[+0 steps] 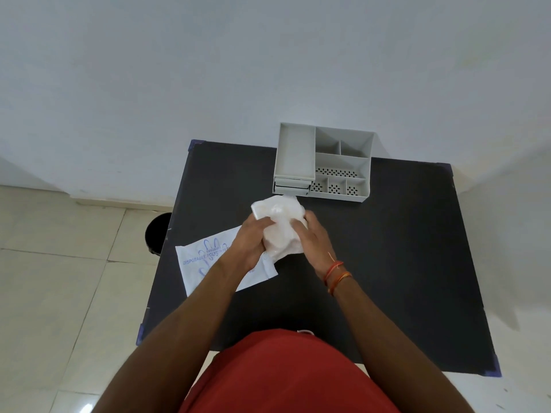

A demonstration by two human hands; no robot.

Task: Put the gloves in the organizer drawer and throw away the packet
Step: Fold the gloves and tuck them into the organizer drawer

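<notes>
A bundle of thin white plastic gloves [280,216] is held above the black table [387,248], gripped from both sides. My left hand [250,242] clasps its left side and my right hand [313,239] its right side. The white packet [202,263], printed with blue glove outlines and lettering, lies flat on the table's left part, partly under my left forearm. The grey organizer [323,162] stands at the table's far edge, just beyond the gloves. Its small drawers [292,186] at the lower left look shut.
A black round bin [158,231] stands on the tiled floor beside the table's left edge. A white wall rises behind the table. The organizer has several open compartments on top, some with perforated floors.
</notes>
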